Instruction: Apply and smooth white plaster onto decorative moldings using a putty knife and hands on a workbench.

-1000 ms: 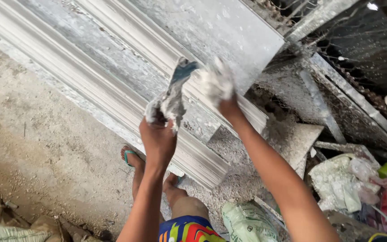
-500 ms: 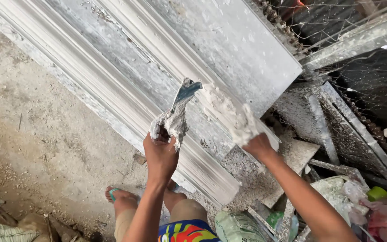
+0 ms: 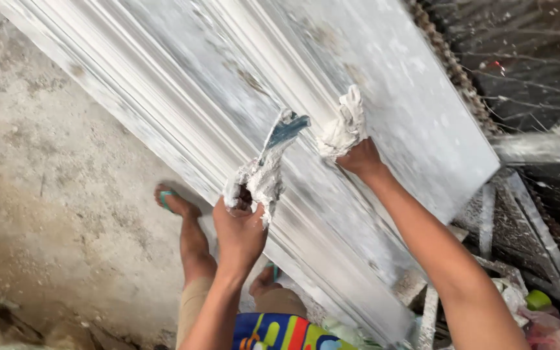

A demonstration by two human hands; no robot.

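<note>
A long white moulded plaster strip [image 3: 183, 97] lies slanted across a bench, from the upper left down to the lower right. My left hand [image 3: 240, 230] grips a plaster-caked scraper [image 3: 273, 152] whose blue blade points up over the strip. My right hand [image 3: 358, 155] holds a wet lump of white plaster [image 3: 343, 126] pressed against the strip's surface, just right of the blade. Both hands are smeared with plaster.
A dusty concrete floor [image 3: 53, 214] spreads on the left, with my sandalled feet [image 3: 176, 201] below the strip. Dark metal framing and wire mesh [image 3: 526, 78] stand at the right. Bags and a green object [image 3: 538, 299] lie at the lower right.
My right hand has moved up and left along the strip with the plaster lump. The left hand with the scraper shifted slightly right; the view tilted.
</note>
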